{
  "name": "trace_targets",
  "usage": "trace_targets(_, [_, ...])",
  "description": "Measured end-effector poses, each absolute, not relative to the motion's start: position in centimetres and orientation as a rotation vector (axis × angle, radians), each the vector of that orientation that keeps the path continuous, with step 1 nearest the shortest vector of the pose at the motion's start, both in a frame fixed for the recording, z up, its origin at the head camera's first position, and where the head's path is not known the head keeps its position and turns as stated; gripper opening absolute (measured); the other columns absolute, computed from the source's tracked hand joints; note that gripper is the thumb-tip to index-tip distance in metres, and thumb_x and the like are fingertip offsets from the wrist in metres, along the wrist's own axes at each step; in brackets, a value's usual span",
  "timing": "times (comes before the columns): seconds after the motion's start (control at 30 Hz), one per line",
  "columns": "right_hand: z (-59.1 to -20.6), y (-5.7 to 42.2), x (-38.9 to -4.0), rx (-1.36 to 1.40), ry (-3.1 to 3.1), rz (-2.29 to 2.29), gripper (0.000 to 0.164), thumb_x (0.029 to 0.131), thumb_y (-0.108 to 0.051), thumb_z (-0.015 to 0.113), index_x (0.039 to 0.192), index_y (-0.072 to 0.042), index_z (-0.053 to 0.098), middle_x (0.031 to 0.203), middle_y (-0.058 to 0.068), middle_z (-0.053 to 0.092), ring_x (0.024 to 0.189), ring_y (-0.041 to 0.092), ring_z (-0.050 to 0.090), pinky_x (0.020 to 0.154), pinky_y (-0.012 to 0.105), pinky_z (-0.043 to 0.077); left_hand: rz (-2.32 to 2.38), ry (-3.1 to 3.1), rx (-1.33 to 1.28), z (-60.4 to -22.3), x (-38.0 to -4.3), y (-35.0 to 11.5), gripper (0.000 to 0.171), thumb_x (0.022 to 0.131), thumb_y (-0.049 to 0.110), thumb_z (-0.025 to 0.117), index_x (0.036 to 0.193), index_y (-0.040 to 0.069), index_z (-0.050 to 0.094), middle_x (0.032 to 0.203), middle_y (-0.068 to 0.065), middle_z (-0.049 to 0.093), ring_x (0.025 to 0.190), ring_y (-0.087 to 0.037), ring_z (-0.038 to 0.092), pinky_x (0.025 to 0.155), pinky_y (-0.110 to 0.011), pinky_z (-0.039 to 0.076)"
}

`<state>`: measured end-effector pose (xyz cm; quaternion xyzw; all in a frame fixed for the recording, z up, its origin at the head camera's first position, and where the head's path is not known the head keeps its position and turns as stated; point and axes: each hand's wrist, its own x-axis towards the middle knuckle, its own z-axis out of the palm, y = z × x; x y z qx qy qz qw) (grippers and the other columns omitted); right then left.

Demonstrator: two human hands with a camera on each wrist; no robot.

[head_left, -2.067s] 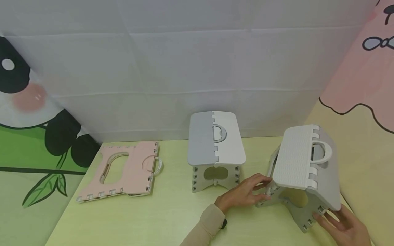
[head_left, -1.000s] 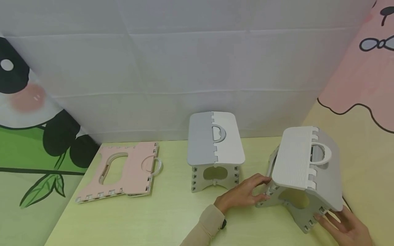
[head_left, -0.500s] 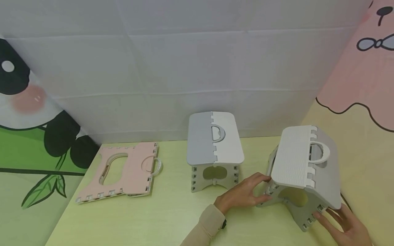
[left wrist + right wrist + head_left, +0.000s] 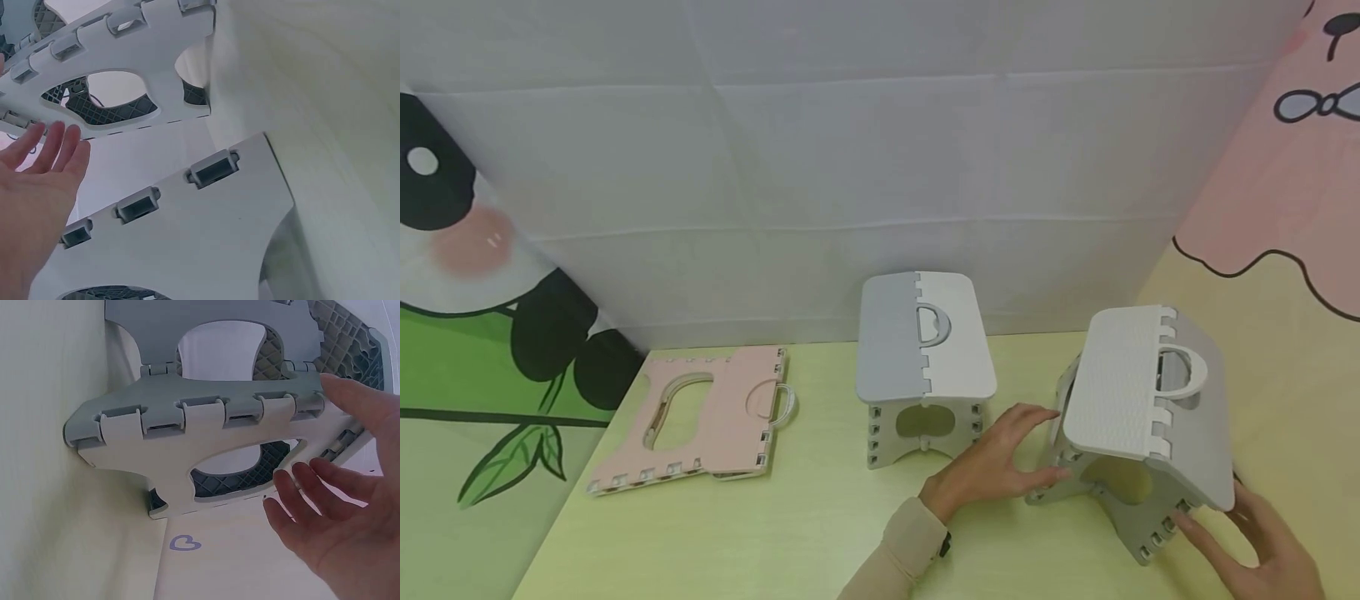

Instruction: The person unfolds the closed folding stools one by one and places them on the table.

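A white-and-grey folding stool (image 4: 1112,375) stands at the right of the table in the head view. Its top is bent at the middle seam, where a white loop handle sticks up. My left hand (image 4: 988,467) is at the stool's left side, fingers loosely extended and thumb apart from them; the left wrist view shows that hand (image 4: 44,187) with nothing in its grasp. At the lower right side is my right hand (image 4: 1262,542), spread. In the right wrist view, the right hand (image 4: 340,506) has its thumb by the leg panel's edge; whether it touches cannot be told.
A second folding stool (image 4: 925,342), with a blue-grey and white flat top, stands unfolded at the table's back middle. A pink folding stool (image 4: 722,417) lies folded flat at the left. A white cloth (image 4: 850,167) hangs behind the pale yellow-green table (image 4: 820,533).
My left fingers have loosened from the stool's left edge and spread wider. My right hand has shifted slightly to the right and opened. The stool stays about where it was.
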<state>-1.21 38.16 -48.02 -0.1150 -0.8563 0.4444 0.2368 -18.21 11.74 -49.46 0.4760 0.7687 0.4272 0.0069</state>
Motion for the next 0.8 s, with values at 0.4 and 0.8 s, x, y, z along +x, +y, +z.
trace_targets(0.4, [-47.3,38.8,-1.1,-0.318,-2.331,1.139,0.082,0.074,0.007,0.089,0.147,-0.012,0.056,0.14,-0.008,0.059,0.122,-0.007,0.051,0.097,0.002,0.038,1.351,2.459,1.435,-48.3,-17.9,11.6,0.091,0.092,0.041,0.078,0.163,0.025,0.024,0.161,0.001,0.033,0.148,-0.012,0.031,0.118,-0.035,0.037])
trace_targets(0.8, [-46.6,39.7,-0.8,-0.282,-2.309,1.053,0.092,0.068,0.009,0.09,0.15,-0.011,0.053,0.136,-0.021,0.051,0.124,-0.011,0.044,0.102,0.0,0.031,1.485,2.417,1.569,-47.1,-17.9,11.9,0.092,0.088,0.033,0.083,0.161,0.021,0.029,0.161,-0.002,0.034,0.148,-0.011,0.031,0.119,-0.031,0.034])
